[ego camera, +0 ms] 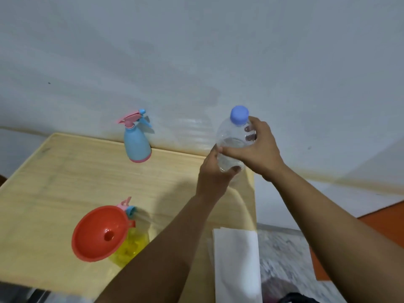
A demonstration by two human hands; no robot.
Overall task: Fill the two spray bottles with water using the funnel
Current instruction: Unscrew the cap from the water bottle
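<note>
Wood table (65, 171) carries the work: a blue spray bottle (137, 145) stands capped at the far edge, well apart from the yellow spray bottle (131, 246) nearer the person, which has the red funnel (98, 232) seated in its neck and a loose spray head (127, 207) just behind. Held above the table's right edge, the water bottle (234, 143) is capped and looks nearly empty. Uncapping should go best with the base held steady. The left hand (215, 171) cups the base, fingers curled round it; the right hand (258, 147) wraps the upper body just below the blue cap (239, 114).
</note>
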